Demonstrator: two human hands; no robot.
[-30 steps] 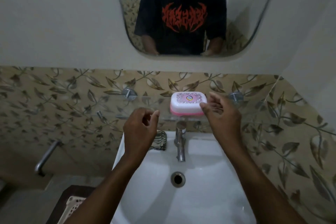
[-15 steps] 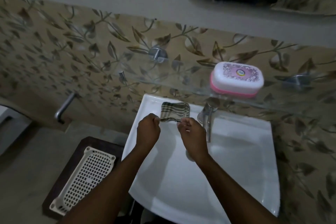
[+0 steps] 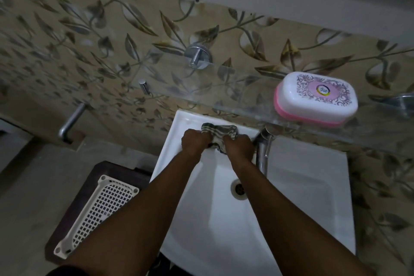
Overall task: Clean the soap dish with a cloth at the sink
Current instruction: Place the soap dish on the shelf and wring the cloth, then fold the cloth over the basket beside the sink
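A white and pink soap dish (image 3: 315,98) with its lid on stands on the glass shelf (image 3: 235,98) at the right, above the white sink (image 3: 302,197). A striped cloth (image 3: 220,132) is bunched at the sink's back left rim. My left hand (image 3: 194,143) and my right hand (image 3: 238,146) both grip the cloth, side by side, just left of the chrome tap (image 3: 262,150). Neither hand touches the soap dish.
The drain (image 3: 239,189) lies in the basin below my right forearm. A white perforated tray (image 3: 96,215) rests on a dark stool left of the sink. A metal wall pipe (image 3: 70,122) sticks out at the left. Leaf-patterned tiles cover the wall.
My hands came down from near the soap dish to the cloth and closed on it. The cloth went from folded flat to bunched. The camera tilted down and left.
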